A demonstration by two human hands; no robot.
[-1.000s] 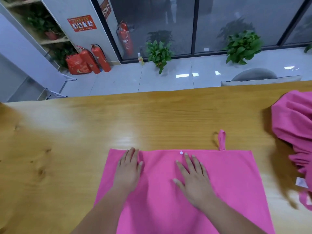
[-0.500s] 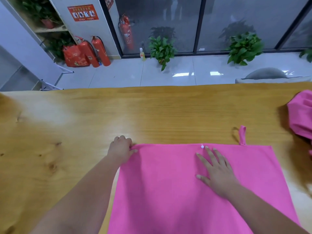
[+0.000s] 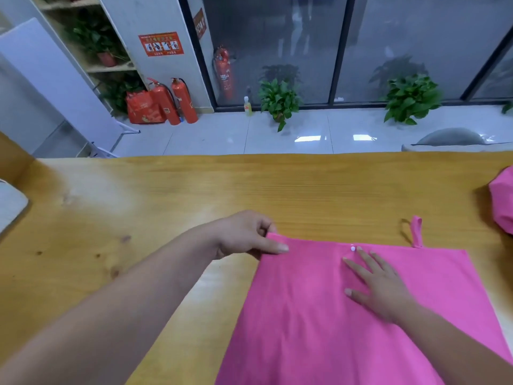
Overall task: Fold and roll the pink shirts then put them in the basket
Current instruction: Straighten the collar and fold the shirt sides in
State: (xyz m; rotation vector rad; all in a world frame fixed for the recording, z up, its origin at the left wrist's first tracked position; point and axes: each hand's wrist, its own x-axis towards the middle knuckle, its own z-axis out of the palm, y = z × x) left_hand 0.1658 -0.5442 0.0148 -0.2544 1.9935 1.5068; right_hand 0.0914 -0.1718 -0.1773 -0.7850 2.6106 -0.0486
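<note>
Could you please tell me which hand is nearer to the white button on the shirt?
Right. The right hand lies flat on the shirt, fingertips beside the button; the left hand pinches the far left corner.

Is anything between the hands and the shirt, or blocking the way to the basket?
Nothing between them: left hand pinches the shirt at a corner, right hand lies flat on it. Basket not in view.

Left hand (image 3: pixel 244 236): thumb, curled fingers pinch corner of pink fabric shirt (image 3: pixel 305 315). Right hand (image 3: pixel 380 287): palm down, fingers straight, spread.
</note>
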